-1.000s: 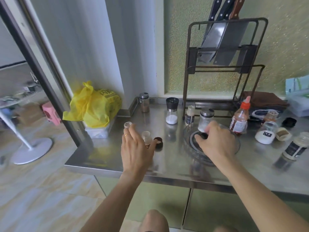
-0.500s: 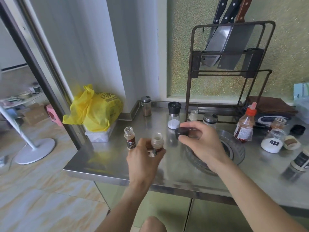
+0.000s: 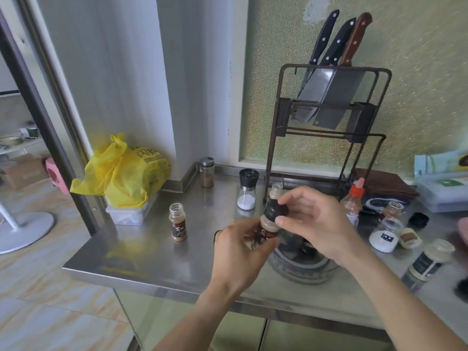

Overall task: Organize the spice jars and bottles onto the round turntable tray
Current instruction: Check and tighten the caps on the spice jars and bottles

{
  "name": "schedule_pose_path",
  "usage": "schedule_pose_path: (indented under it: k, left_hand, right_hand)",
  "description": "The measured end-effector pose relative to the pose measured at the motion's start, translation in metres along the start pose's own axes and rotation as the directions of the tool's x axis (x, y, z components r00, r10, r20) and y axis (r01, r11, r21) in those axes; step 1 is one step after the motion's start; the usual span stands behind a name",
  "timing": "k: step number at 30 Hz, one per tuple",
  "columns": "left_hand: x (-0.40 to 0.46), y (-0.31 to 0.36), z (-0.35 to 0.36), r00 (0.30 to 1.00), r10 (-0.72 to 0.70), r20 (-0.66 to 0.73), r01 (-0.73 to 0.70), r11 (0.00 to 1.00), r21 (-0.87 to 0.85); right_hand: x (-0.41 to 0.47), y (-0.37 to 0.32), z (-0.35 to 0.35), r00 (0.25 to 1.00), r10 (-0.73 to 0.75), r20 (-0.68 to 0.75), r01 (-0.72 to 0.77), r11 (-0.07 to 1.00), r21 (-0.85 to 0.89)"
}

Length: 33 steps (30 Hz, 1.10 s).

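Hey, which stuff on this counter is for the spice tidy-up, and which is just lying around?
For the job:
held spice jar
black cap
uncapped jar
salt grinder
turntable tray
sauce bottle

Lying about:
yellow bag
knife rack
brown cloth

**Camera Configuration: Single Head-Mounted View**

One wide-angle camera is worn on the person's head. It looks forward and down, from above the near edge of the steel surface (image 3: 157, 254). The view is close: both forearms enter from the bottom edge, and the hands meet near frame centre. The far wall and the knife rack (image 3: 329, 127) fill the upper right. The yellow bag (image 3: 121, 171) sits left of centre, and floor with a fan base (image 3: 22, 231) occupies the far left. Straight lines bow toward the frame edges, consistent with the wide lens. No second view is supplied, so no shared region applies.
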<state>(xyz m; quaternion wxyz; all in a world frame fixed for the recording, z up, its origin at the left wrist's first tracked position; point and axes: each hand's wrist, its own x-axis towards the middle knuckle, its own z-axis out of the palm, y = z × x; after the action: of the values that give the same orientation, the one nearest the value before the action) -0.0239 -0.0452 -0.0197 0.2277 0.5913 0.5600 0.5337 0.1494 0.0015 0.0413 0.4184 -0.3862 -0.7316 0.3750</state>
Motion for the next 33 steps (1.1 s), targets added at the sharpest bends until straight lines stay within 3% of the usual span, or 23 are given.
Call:
schedule_pose_path:
  k: [2,5,9,13,18,21,24,29,32,33]
  left_hand:
    - [-0.002,0.002,0.004,0.999,0.023,0.024,-0.023,0.999,0.024]
    - [-0.004,0.004,0.010,0.997,0.055,0.054,-0.059,0.996,0.067]
    - [-0.002,0.010,0.015,0.991,0.087,0.098,-0.097,0.990,0.107]
    - [-0.003,0.015,0.019,0.985,0.124,0.118,-0.141,0.978,0.153]
    - [-0.002,0.014,0.018,0.982,0.139,0.125,-0.158,0.974,0.163]
    - [-0.003,0.012,0.018,0.977,0.159,0.142,-0.184,0.965,0.186]
    - [-0.004,0.010,0.018,0.973,0.167,0.158,-0.198,0.959,0.205]
    - [-0.005,0.003,0.017,0.971,0.157,0.178,-0.195,0.954,0.227]
    - [-0.004,-0.002,0.017,0.974,0.145,0.174,-0.181,0.960,0.212]
    - [-0.005,-0.003,0.017,0.973,0.144,0.178,-0.181,0.960,0.212]
  right_hand:
    - [0.003,-0.008,-0.011,0.997,0.028,0.079,-0.016,0.988,-0.151]
    - [0.006,-0.021,-0.022,0.991,0.019,0.131,0.050,0.862,-0.504]
    - [0.010,-0.043,-0.040,0.926,0.159,0.342,0.070,0.818,-0.571]
    - [0.016,-0.053,-0.041,0.941,0.223,0.256,0.058,0.638,-0.768]
    - [0.012,-0.061,-0.041,0.897,0.289,0.334,0.077,0.643,-0.762]
    - [0.009,-0.061,-0.036,0.909,0.320,0.266,0.042,0.564,-0.825]
    - [0.006,-0.057,-0.032,0.899,0.318,0.300,0.029,0.641,-0.767]
    - [0.007,-0.054,-0.030,0.898,0.390,0.202,-0.036,0.524,-0.851]
    - [0.007,-0.050,-0.029,0.889,0.350,0.294,0.018,0.615,-0.788]
    - [0.006,-0.052,-0.028,0.894,0.354,0.275,0.009,0.599,-0.801]
